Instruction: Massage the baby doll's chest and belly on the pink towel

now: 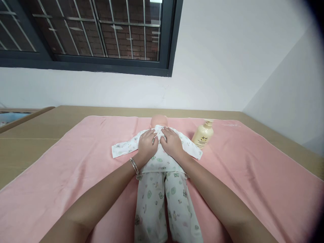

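A baby doll [159,120] lies lengthwise on a pink cloth, its bald head at the far end. It wears a white patterned top [162,162] with sleeves spread to both sides and matching trousers [150,206]. My left hand [147,143] rests flat on the left of the upper body, fingers stretched toward the head; two bangles circle that wrist. On the other side my right hand [172,141] lies flat in the same way, its thumb close to the left one. Both palms are hidden against the top. Just beyond the right sleeve is a cream pump bottle [203,134].
The pink cloth [233,189] covers much of a tan wooden surface [76,110]. A white wall [207,67] rises behind it, with a dark-framed barred window [113,65] above left. A wooden edge [27,118] runs along the far left.
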Demonstrator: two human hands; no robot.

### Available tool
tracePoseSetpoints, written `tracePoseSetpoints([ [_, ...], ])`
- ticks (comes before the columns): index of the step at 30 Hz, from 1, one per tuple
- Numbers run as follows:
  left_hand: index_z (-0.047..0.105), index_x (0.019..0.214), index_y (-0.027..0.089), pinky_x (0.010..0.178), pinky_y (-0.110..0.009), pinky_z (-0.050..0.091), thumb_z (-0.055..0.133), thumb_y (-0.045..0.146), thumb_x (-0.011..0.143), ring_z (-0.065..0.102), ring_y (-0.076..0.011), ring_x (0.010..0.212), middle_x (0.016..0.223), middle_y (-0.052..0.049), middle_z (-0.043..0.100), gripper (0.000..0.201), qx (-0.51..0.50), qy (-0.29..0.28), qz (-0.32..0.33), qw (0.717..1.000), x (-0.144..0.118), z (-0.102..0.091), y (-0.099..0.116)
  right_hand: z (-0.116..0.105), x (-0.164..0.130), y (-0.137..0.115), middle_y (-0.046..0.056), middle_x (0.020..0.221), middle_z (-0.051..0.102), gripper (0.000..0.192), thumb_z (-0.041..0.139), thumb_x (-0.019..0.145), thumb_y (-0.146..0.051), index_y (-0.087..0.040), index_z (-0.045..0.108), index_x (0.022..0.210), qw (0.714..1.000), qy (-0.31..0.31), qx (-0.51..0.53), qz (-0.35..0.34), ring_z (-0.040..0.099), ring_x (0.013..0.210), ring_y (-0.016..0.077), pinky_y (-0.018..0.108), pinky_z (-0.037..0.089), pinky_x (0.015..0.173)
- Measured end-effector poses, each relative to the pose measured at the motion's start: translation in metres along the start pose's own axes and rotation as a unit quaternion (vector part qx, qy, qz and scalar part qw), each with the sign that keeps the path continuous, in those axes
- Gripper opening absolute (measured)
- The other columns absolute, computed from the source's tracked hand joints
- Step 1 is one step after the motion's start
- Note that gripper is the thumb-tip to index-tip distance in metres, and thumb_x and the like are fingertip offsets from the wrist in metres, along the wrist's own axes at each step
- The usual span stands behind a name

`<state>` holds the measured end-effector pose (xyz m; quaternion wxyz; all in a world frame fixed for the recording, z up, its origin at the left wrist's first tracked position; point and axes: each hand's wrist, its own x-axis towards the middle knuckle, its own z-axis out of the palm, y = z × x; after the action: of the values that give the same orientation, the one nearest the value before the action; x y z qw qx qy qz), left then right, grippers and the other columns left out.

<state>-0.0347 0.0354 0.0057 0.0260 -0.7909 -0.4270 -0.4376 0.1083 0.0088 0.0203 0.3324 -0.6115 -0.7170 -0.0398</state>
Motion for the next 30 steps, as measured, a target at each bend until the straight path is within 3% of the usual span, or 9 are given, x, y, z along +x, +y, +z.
tracePoseSetpoints([
  [7,0.069,0.101,0.020,0.101,-0.043,0.047,0.047,0.022,0.087,0.061,-0.0243,0.113,0.116,-0.008,0.069,0.027,0.038,0.020,-0.039,0.998,-0.003,-0.003,0.007,0.000,-0.001,0.000,0.008,0.136,0.055,0.044,0.042,0.089,-0.024,-0.014,0.058,0.129,1.000,0.004,0.007,-0.001,0.042,0.132,0.0225,0.037,0.028,0.113],
  [16,0.058,0.125,0.014,0.110,-0.049,0.036,0.040,0.023,0.090,0.048,-0.0269,0.129,0.134,-0.012,0.057,0.040,0.035,-0.064,-0.035,0.997,0.003,0.003,-0.002,-0.003,-0.010,-0.007,0.010,0.122,0.065,0.030,0.044,0.088,-0.025,-0.018,0.070,0.102,0.998,0.041,-0.027,0.024,0.054,0.122,0.0222,0.032,0.042,0.100],
  [20,0.056,0.127,0.017,0.112,-0.050,0.034,0.039,0.025,0.091,0.046,-0.0259,0.131,0.137,-0.010,0.056,0.041,0.022,-0.067,-0.034,0.997,0.003,0.005,-0.005,-0.002,-0.012,-0.008,0.010,0.114,0.069,0.030,0.043,0.088,-0.025,-0.019,0.071,0.094,0.998,0.048,-0.031,0.039,0.059,0.116,0.0224,0.030,0.045,0.094],
  [30,0.059,0.124,0.014,0.112,-0.048,0.035,0.042,0.025,0.090,0.048,-0.0263,0.128,0.133,-0.011,0.059,0.039,-0.014,-0.046,-0.050,0.998,0.001,0.005,-0.004,-0.004,-0.009,-0.005,0.009,0.131,0.060,0.041,0.043,0.087,-0.022,-0.015,0.063,0.123,0.998,0.039,0.025,0.052,0.048,0.129,0.0208,0.032,0.036,0.107],
])
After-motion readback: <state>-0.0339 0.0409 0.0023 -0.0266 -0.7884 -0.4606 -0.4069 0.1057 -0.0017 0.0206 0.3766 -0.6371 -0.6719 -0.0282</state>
